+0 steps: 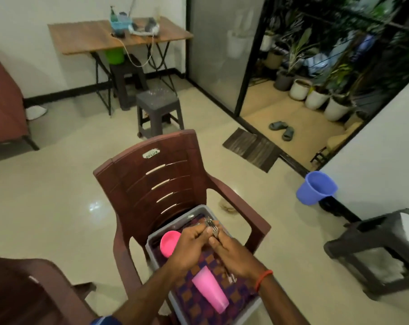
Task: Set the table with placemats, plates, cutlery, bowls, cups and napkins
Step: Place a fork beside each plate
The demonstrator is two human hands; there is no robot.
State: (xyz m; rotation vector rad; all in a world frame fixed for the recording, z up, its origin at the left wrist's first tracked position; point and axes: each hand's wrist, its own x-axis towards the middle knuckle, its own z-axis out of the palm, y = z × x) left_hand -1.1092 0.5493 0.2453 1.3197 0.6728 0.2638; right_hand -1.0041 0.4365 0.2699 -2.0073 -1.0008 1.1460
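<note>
Your hands meet over a grey plastic tray (pixel 152 240) that sits on the seat of a brown moulded plastic chair (pixel 152 177), whose slatted back has a small label near the top. Your left hand (pixel 189 246) and right hand (pixel 232 254) are pressed close together, thumbs almost touching, and both are curled round a small bundle of shiny metal forks (pixel 210 225). The tines stick up just beyond your fingertips, above the far half of the tray. Some metal glints below your right palm, but it is too blurred to tell whether it is the fork handles. A red thread band (pixel 264 279) circles your right wrist.

Inside the tray lies a woven cloth (pixel 198 308) checked in purple and orange-brown. A smooth pink plastic tumbler (pixel 210 289), tapered and long, lies on its side on this cloth, below your hands with its mouth toward you. A round, brighter pink bowl (pixel 169 242) leans at the tray's left wall, just beside your left hand.

The floor is glossy cream tile. Farther off stand a grey plastic stool (pixel 159 106) and a wood-topped folding table (pixel 93 38) on black metal legs. A blue plastic bucket (pixel 316 187) stands by the white wall on the right, and a ribbed dark doormat (pixel 252 148) lies before the glass door.
</note>
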